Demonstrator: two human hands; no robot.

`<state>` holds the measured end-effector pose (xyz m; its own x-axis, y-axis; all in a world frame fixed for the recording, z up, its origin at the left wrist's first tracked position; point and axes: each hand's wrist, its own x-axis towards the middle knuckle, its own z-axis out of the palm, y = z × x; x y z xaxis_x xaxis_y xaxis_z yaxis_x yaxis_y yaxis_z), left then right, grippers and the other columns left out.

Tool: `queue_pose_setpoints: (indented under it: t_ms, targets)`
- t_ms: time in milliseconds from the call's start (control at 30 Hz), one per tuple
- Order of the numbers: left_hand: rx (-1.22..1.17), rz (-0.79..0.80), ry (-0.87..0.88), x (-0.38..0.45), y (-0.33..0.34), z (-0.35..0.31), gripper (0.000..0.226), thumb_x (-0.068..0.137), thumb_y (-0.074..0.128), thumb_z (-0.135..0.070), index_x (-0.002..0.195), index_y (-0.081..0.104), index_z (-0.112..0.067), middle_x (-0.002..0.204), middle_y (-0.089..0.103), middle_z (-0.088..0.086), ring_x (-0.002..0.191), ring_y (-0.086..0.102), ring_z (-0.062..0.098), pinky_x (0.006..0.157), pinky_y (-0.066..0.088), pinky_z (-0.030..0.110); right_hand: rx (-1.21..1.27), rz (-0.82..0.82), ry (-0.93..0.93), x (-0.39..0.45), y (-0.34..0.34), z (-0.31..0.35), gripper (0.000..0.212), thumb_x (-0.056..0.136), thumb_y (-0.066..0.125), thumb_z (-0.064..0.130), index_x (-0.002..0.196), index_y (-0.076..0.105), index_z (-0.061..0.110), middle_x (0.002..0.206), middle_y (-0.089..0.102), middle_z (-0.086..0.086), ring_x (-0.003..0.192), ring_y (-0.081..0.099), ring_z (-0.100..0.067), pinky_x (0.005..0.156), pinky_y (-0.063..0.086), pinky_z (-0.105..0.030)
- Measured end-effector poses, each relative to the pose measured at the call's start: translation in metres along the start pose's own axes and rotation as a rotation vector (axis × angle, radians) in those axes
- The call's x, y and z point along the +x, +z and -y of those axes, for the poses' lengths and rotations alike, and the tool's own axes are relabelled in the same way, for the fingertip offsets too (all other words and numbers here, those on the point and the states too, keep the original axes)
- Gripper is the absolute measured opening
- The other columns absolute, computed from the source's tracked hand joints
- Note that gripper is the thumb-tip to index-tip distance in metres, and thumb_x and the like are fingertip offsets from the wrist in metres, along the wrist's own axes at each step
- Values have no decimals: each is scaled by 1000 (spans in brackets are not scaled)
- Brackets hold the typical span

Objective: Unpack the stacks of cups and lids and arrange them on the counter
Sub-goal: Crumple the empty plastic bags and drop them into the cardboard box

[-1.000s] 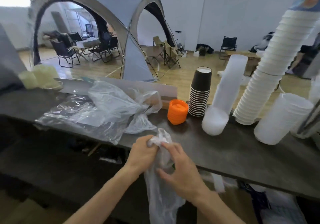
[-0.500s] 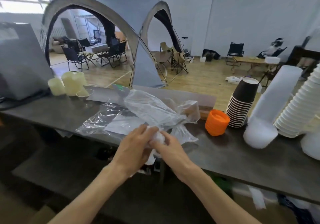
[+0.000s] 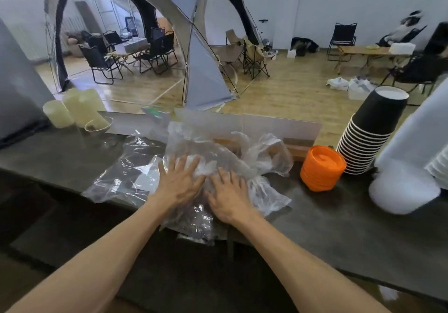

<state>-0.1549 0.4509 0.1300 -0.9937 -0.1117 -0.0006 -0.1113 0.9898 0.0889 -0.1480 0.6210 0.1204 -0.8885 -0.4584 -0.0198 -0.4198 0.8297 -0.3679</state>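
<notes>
A heap of crumpled clear plastic bags (image 3: 218, 152) lies on the dark counter (image 3: 339, 220). My left hand (image 3: 180, 183) and my right hand (image 3: 229, 195) press flat on the heap side by side, fingers spread. To the right sits a short stack of orange lids (image 3: 322, 168). Behind it stands an upturned stack of black paper cups (image 3: 371, 131). A leaning stack of translucent white cups (image 3: 409, 157) fills the right edge, with white ribbed cups (image 3: 440, 167) partly cut off beside it.
Cream-coloured candles (image 3: 77, 106) and a small cup stand at the counter's back left, beside a grey box (image 3: 17, 94). White boards (image 3: 242, 126) line the counter's far edge. Beyond are a tent, folding chairs and a wooden floor.
My hands held a balled plastic bag below the counter edge, lifted it onto the heap of bags, and now lie flat on it. The view has swung to the left.
</notes>
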Motion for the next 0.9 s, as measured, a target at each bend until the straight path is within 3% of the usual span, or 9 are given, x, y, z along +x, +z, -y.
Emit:
queue_pose_setpoints:
  t_ms: [133, 267, 400, 467, 533, 700, 800, 900]
  targets:
    - [-92, -7, -14, 3, 32, 8, 72, 92, 17, -74, 155, 5, -41, 167, 8, 0, 155, 2, 28, 120, 1, 63, -47, -35, -5, 5, 20, -10, 65, 104, 27, 56, 161, 16, 26, 171, 6, -6, 156, 5, -33, 124, 0, -52]
    - [-131, -79, 13, 3, 40, 10, 63, 94, 19, -67, 152, 11, -42, 164, 19, -1, 153, 10, 29, 122, 4, 60, -52, -72, -22, 5, 25, -11, 64, 104, 25, 56, 160, 20, 25, 170, 11, -7, 156, 7, -33, 126, 2, -51]
    - [-43, -3, 7, 4, 39, 9, 65, 95, 19, -66, 154, 8, -41, 165, 16, 6, 153, 8, 33, 123, 2, 58, 19, -102, -37, 3, 24, -13, 61, 104, 32, 51, 158, 25, 23, 169, 15, -6, 156, 8, -28, 126, 4, -49]
    - [21, 3, -19, 3, 25, 5, 74, 93, 28, -71, 156, 10, -38, 166, 13, 12, 152, 7, 39, 122, 1, 60, 86, -191, -62, -4, 18, -13, 59, 102, 43, 46, 154, 36, 19, 166, 25, -8, 156, 12, -26, 126, 9, -47]
    - [30, -97, -26, -4, 5, -3, 82, 88, 46, -70, 155, 21, -32, 163, 15, 20, 150, 10, 44, 120, 2, 62, 147, -296, -62, -17, 12, -13, 59, 99, 50, 47, 149, 44, 16, 161, 35, -9, 154, 20, -24, 126, 14, -44]
    - [-3, -400, 234, -47, -31, -40, 64, 79, 68, -49, 134, 55, -19, 149, 36, 21, 142, 26, 43, 115, 18, 64, 179, -439, 19, -69, 2, -8, 54, 97, 56, 41, 143, 52, 14, 154, 44, -10, 147, 33, -26, 123, 23, -46]
    - [-130, -418, 394, -80, -35, -72, 51, 83, 66, -39, 129, 60, -16, 145, 45, 18, 134, 39, 40, 112, 27, 56, 199, -522, 70, -111, -1, -10, 53, 93, 63, 34, 140, 53, 12, 151, 47, -9, 146, 35, -24, 122, 26, -42]
    - [-261, -322, 541, -119, -30, -117, 42, 87, 68, -28, 127, 60, -18, 143, 49, 12, 131, 46, 34, 110, 34, 47, 173, -577, 126, -164, -5, -23, 50, 90, 66, 30, 136, 54, 15, 147, 50, -4, 141, 41, -21, 119, 33, -39]
